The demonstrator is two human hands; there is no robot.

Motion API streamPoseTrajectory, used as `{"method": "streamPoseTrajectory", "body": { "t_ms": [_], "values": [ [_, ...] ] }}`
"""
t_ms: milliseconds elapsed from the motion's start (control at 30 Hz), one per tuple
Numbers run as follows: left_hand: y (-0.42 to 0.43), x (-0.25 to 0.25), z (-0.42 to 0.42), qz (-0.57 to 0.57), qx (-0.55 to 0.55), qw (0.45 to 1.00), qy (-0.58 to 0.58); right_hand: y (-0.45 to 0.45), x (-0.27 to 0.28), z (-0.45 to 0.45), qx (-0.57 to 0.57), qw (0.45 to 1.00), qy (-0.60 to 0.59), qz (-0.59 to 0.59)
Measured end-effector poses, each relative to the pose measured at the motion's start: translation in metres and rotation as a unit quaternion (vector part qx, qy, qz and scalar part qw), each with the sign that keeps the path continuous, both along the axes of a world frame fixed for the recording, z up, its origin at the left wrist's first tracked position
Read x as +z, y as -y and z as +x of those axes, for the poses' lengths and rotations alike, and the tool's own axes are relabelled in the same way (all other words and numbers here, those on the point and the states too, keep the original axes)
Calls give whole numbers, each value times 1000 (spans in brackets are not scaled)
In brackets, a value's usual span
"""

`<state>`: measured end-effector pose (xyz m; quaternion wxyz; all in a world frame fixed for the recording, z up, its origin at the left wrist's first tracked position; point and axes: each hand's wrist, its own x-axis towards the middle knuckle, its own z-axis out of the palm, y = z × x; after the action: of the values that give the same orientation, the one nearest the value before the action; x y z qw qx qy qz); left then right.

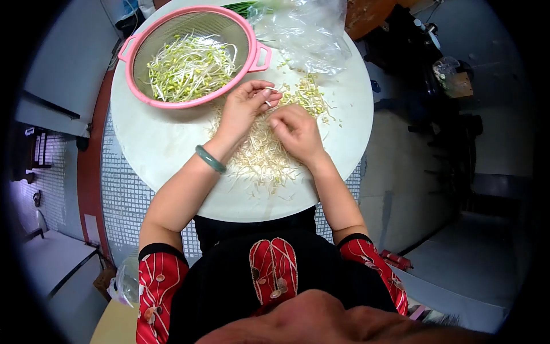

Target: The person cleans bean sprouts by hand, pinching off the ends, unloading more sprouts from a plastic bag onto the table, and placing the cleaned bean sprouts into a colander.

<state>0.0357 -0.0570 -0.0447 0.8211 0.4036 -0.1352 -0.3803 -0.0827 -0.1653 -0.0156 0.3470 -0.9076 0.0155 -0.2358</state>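
Note:
My left hand, a green bangle on its wrist, pinches a bean sprout whose pale stem shows at the fingertips. My right hand is close beside it with the fingers curled in; whatever they hold is hidden. Under and between both hands spreads a loose heap of thin root ends. Beyond the right hand lie more bean sprouts with yellow-green heads. A pink-rimmed mesh strainer at the upper left carries a pile of sprouts.
Everything lies on a round white table. At its far side are a clear plastic bag and some green stalks. A tiled floor shows at the left, and a red object lies at the lower right.

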Motion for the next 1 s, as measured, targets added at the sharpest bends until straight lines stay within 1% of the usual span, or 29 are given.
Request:
{"method": "streamPoseTrajectory", "body": {
  "t_ms": [67,167,200,233,267,333,367,467,600,700,767,800,900,967,1000],
  "values": [
    [0,-4,5,-7,-17,998,-54,1,4,-6,60,992,17,-109],
    [-1,-8,10,-51,-70,990,-115,15,2,-16,-9,992,34,-119],
    [-3,-10,9,-66,-91,984,-136,24,2,-19,-72,995,4,-69],
    [-4,-2,6,-57,-91,983,-146,35,3,-23,-133,991,-26,-19],
    [-4,-2,6,-69,-106,980,-154,49,2,-28,-194,979,-56,32],
    [-5,-6,7,-93,-138,971,-170,92,-6,-33,-270,958,-90,-37],
    [-5,-7,8,-89,-151,970,-166,113,-14,-34,-292,946,-126,-53],
    [-5,-9,9,-78,-183,968,-151,124,-10,-24,-277,935,-214,-49],
    [-5,-8,8,-71,-183,971,-134,128,-19,-17,-255,944,-207,-33],
    [-6,-5,7,-53,-180,975,-119,117,-8,-16,-262,947,-185,34],
    [-5,-1,4,-20,-176,980,-91,107,-5,-15,-203,947,-128,212],
    [-4,1,2,5,-172,983,-71,100,-2,-14,-171,934,-99,298],
    [-2,-1,-5,48,-154,987,-11,72,8,-10,-57,914,-133,380],
    [-4,6,-8,60,-138,988,21,50,12,-4,-32,902,-156,402],
    [-4,3,-7,49,-136,989,26,41,12,-2,-20,896,-167,412]
  ]
}}
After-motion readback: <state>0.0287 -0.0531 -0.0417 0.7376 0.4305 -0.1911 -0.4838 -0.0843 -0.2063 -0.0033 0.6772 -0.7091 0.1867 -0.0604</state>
